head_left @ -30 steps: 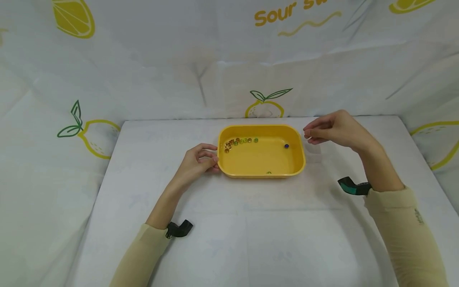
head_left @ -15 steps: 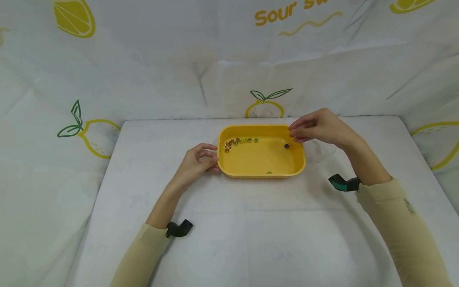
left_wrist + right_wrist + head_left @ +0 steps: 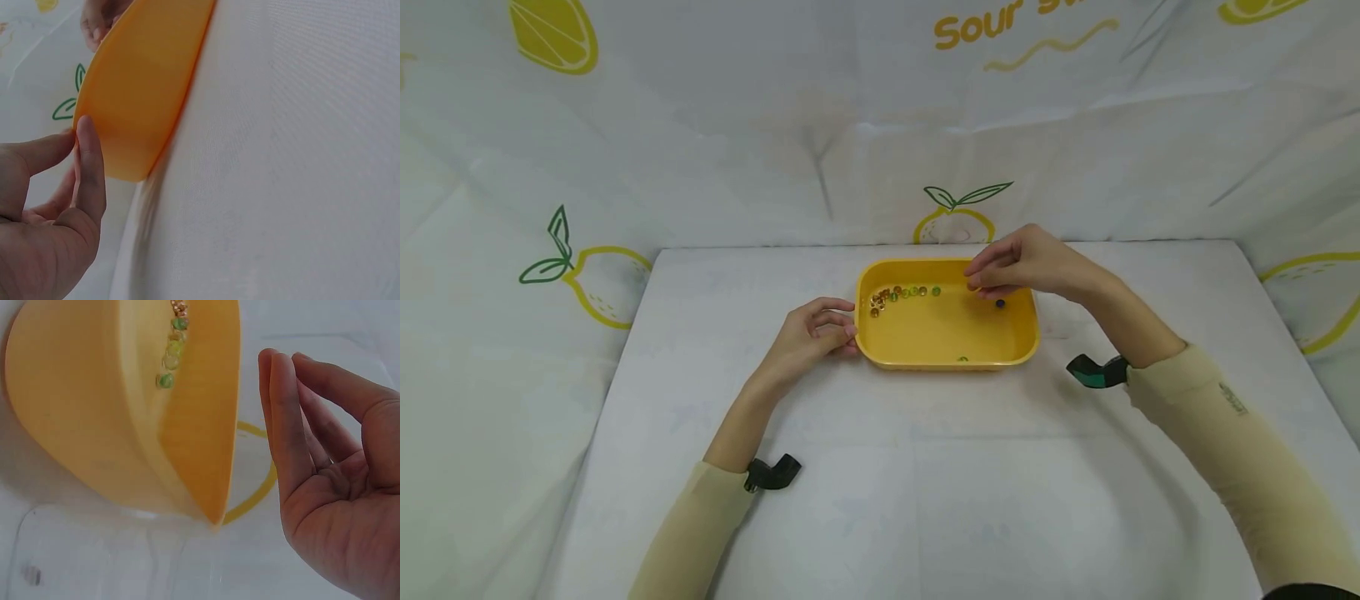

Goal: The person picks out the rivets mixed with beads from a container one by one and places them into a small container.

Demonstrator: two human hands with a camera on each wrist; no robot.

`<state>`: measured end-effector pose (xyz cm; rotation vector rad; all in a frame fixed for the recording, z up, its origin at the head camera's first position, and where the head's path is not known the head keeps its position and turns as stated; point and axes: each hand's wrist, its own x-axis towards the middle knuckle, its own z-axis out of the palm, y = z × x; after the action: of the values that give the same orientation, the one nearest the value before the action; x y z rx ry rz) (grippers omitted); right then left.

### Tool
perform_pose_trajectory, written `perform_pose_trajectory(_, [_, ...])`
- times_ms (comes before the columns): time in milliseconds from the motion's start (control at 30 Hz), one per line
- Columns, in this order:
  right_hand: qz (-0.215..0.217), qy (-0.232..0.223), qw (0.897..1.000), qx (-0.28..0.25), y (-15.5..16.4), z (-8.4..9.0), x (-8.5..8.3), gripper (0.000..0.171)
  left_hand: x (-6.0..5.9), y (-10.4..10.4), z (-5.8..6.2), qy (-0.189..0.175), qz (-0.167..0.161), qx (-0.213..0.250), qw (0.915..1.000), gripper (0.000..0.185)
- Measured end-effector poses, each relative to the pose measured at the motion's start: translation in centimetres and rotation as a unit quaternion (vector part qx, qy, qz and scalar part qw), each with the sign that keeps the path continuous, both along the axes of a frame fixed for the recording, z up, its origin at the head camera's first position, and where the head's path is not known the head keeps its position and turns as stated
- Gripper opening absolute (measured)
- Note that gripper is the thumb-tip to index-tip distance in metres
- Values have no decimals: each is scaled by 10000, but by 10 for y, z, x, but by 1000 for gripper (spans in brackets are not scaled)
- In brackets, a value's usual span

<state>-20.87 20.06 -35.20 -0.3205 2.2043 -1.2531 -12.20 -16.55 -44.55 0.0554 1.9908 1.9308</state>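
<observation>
A yellow plastic tray (image 3: 947, 365) stands near the back of the table. Along its far left inside lie several small glass marbles (image 3: 914, 292), amber and green. A dark blue marble (image 3: 1000, 304) is at the right, and a green one (image 3: 962, 359) shows by the front wall. My left hand (image 3: 801, 342) touches the tray's left rim from outside; the wrist view has fingertips at the rim and outer wall. My right hand (image 3: 1030, 265) hovers over the tray's right part, fingers fairly straight, fingertips (image 3: 284, 369) close together. Nothing shows between them.
A clear see-through container (image 3: 94, 550) stands right beside the tray, with a small dark spot (image 3: 32, 575) in it. Behind the table (image 3: 880, 500) hangs a white cloth (image 3: 737, 167) with printed lemons.
My right hand has moved left from beyond the tray's right end to above its inside. The left hand stays at the rim; the tray and marbles keep their places.
</observation>
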Motion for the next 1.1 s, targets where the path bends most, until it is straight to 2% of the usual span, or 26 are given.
perform_pose_trajectory(300, [354,2,9985,419,-24,0,-11,31,0,-1,0,-50,4,63,10000,40])
perform_pose_trajectory(467, [374,-160,9983,426,-32,-1,-15,33,-1,-1,-1,-15,-14,104,9999,40])
perform_pose_trajectory(633, [534,-134,9975,450,-38,-2,-17,31,-1,-1,-1,-2,-20,130,9999,41])
perform_pose_trajectory(867, [668,-264,9969,330,-47,-9,-18,28,0,0,0,-57,37,107,9999,41])
perform_pose_trajectory(1100, [945,-217,9941,482,-62,-17,-23,28,0,1,0,-82,57,96,9999,40])
